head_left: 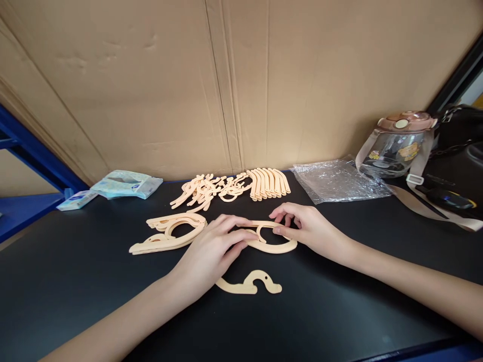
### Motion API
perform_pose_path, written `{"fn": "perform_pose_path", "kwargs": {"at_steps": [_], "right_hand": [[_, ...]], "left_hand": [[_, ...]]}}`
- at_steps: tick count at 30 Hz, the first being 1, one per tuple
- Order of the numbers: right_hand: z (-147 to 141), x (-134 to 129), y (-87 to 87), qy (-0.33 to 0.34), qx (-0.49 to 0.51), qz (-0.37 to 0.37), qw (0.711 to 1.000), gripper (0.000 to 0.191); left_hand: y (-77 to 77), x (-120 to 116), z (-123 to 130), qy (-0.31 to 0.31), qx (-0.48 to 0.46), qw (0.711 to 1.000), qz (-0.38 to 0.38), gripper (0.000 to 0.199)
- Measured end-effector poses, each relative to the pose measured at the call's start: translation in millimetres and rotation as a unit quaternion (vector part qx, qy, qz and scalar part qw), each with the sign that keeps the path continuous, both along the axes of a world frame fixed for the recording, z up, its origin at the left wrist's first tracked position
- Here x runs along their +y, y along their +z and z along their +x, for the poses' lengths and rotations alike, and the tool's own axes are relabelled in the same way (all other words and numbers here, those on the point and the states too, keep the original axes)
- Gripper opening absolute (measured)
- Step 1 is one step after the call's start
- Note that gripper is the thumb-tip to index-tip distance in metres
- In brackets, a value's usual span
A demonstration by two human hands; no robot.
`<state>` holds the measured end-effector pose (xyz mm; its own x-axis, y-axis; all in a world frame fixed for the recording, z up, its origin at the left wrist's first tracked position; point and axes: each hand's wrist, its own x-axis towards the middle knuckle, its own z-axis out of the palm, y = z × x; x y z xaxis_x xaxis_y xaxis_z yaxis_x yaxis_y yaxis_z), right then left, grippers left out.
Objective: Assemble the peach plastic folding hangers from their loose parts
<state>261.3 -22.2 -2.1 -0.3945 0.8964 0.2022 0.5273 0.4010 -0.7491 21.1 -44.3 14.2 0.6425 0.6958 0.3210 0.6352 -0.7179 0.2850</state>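
A beige plastic folding clothes hanger (277,249) lies on the black table between my hands. My left hand (217,246) grips its left end, fingers over the top edge and across the middle; the palm side is hidden. My right hand (302,226) holds its upper right side, with the thumb inside the loop and the fingers bent over the outer edge. Nearer to me lies a loose curved hanger hook (260,281) with a small hole, its left end hidden by my left hand. A stack of folded hangers (166,245) lies left of my left hand.
At the back are a jumbled pile of hook pieces (204,188) and a neat row of curved hanger arms (267,183). Tissue packs (128,183) lie back left. A clear plastic bag (335,181), a strapped water bottle (400,148) and a black bag (460,166) are on the right.
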Motion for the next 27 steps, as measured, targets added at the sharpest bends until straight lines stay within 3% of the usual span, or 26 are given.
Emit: {"fn": "perform_pose_path", "kwargs": {"at_steps": [3, 8, 13, 15, 19, 24, 27], "right_hand": [[-1.1, -5.1, 1.5, -0.012, -0.045, 0.007, 0.999, 0.026], [-4.5, -12.8, 3.8, -0.002, -0.061, 0.010, 0.998, 0.025], [-9.1, -22.8, 10.1, 0.167, -0.015, 0.011, 0.986, 0.019], [-9.7, -23.9, 10.9, 0.187, -0.024, 0.057, 0.980, 0.018], [-8.1, -18.9, 8.5, 0.154, -0.110, 0.189, 0.964, 0.025], [-8.0, -18.6, 10.8, 0.158, -0.177, 0.233, 0.943, 0.022], [-11.6, -29.3, 15.9, 0.201, -0.174, 0.260, 0.928, 0.021]], "left_hand": [[0.9, -3.4, 0.1, 0.036, 0.057, 0.997, 0.046, 0.029], [4.4, -11.1, 4.8, 0.065, 0.055, 0.996, -0.012, 0.031], [2.0, -9.2, 5.9, 0.124, 0.076, 0.989, 0.001, 0.025], [1.8, -7.5, 5.8, 0.150, 0.077, 0.986, 0.002, 0.020], [5.7, -5.1, 7.9, 0.186, 0.069, 0.980, -0.020, 0.006], [6.7, -1.5, 9.5, 0.181, 0.067, 0.981, -0.002, 0.008], [4.2, 0.4, 8.4, 0.180, 0.082, 0.980, 0.014, 0.012]]}}
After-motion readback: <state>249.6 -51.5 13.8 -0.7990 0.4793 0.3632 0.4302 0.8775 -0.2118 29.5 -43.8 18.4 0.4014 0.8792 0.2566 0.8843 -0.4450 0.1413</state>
